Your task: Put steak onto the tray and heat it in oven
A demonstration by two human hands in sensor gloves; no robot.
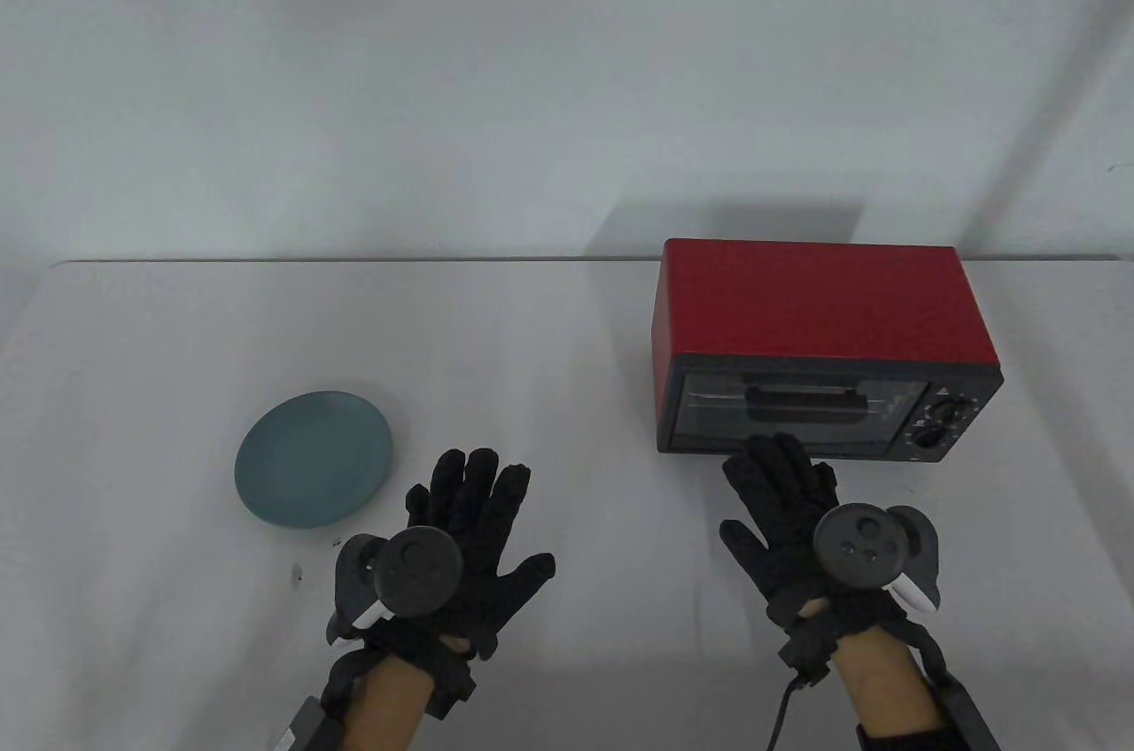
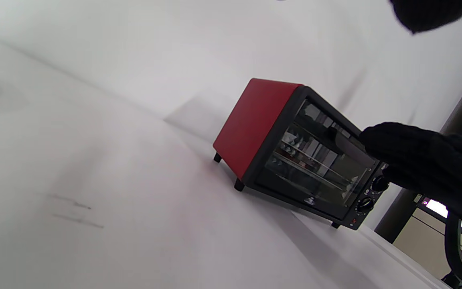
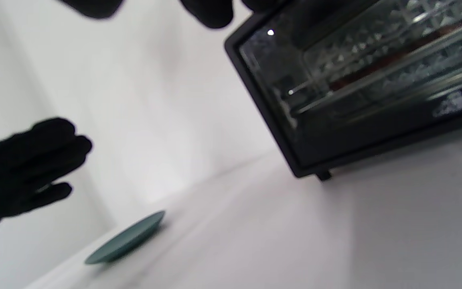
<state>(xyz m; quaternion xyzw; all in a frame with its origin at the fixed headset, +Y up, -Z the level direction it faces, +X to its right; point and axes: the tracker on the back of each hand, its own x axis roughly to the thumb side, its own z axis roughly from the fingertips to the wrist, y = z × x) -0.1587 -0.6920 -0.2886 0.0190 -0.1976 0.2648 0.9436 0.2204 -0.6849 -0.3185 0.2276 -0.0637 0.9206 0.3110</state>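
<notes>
A red oven (image 1: 819, 304) stands at the right of the table with its dark glass door (image 1: 793, 410) closed. Through the glass in the right wrist view I see wire racks and a dim reddish-brown shape (image 3: 359, 78); I cannot tell what it is. My right hand (image 1: 780, 499) lies open and empty, its fingertips just before the door's lower edge. My left hand (image 1: 469, 516) hovers open and empty near the table's middle, beside an empty teal plate (image 1: 314, 458). No steak or tray shows plainly.
Two black knobs (image 1: 939, 421) sit on the right of the oven front. The white table (image 1: 532, 344) ends at a back edge against a pale wall. A dark post (image 2: 435, 176) stands off the table's right side.
</notes>
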